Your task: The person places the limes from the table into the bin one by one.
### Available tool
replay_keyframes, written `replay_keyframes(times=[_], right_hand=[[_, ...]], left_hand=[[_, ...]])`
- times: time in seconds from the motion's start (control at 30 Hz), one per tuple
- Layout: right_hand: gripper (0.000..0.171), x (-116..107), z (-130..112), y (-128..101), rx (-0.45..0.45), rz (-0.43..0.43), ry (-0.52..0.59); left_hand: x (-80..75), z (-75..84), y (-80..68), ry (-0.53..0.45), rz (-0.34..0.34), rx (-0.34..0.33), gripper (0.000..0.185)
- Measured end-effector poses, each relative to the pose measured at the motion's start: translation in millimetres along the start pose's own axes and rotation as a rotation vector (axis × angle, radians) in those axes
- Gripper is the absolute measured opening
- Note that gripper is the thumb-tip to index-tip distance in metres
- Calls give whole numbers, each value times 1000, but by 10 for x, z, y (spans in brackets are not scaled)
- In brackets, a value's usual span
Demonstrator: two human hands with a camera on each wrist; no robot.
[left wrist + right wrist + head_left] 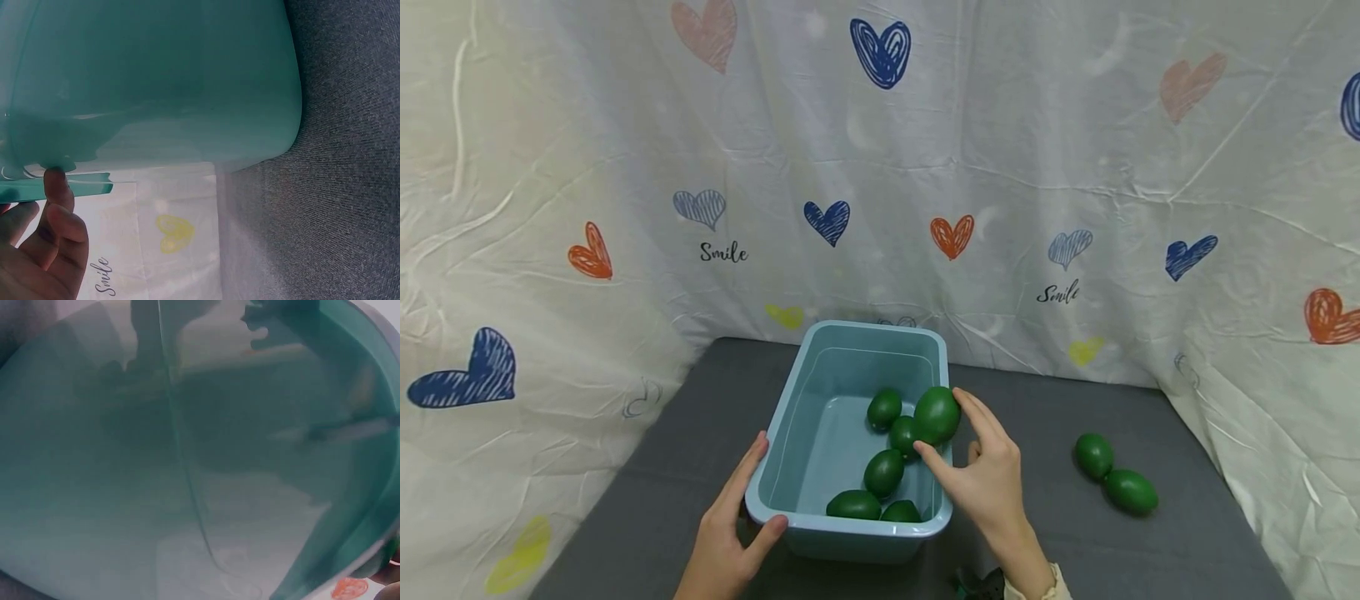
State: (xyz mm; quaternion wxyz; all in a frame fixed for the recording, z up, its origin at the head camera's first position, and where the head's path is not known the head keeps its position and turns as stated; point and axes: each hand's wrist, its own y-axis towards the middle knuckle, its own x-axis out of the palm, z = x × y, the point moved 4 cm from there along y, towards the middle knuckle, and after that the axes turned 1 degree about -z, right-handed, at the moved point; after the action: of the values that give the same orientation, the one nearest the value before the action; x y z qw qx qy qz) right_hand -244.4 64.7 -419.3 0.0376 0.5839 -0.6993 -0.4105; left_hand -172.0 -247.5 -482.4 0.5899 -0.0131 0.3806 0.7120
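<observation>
A light-blue plastic tub (820, 400) stands in front of me with several glossy dark-green oval fruits, lime-like in shape, inside along its right and near sides. My left hand (730, 512) holds the tub's near left corner, thumb on the near rim and fingers along the left side. In the left wrist view, fingers (57, 187) press under the rim. Over the tub's right rim, my right hand (988, 467) pinches a green fruit (937, 415) between thumb and fingertips. The right wrist view mostly shows the tub's outer wall (125, 487), with fingertips (389, 575) at the lower right edge.
Two more green fruits, one farther back (1093, 456) and one nearer (1131, 492), lie touching on the dark grey tabletop (1045, 517) to the right. Behind the table hangs a white cloth (880, 142) printed with hearts. A small dark object (981, 585) shows beside my right wrist.
</observation>
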Motion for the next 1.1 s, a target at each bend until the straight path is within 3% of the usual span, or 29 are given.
replay_keyframes(times=[0.23, 0.8, 1.1], right_hand=[[75, 79, -51, 6, -25, -23, 26], [77, 155, -63, -6, -63, -61, 21], [72, 133, -42, -20, -67, -49, 50]], left_hand=[[6, -23, -5, 23, -17, -32, 94], [2, -13, 0, 9, 2, -5, 94], [8, -28, -11, 18, -10, -24, 94]])
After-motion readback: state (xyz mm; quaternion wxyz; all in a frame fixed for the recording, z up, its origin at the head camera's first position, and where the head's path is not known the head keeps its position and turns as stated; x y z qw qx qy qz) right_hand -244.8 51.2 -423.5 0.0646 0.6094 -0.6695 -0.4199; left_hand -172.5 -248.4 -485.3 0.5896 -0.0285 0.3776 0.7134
